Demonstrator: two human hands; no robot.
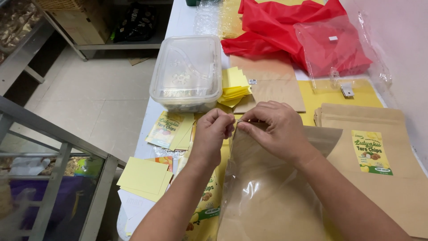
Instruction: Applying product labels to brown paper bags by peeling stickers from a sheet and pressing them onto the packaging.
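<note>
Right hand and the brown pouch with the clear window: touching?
Touching. The head view shows the right hand pinching the top edge of the brown pouch, fingertips meeting those of the left hand.

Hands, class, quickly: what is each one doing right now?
Left hand: closed, pinching the top edge of the clear-fronted kraft pouch.
Right hand: closed, pinching the same edge.

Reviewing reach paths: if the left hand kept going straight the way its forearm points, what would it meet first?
Probably the stack of yellow paper slips, just beyond the left hand, beside the clear plastic container; depth is uncertain.
</note>
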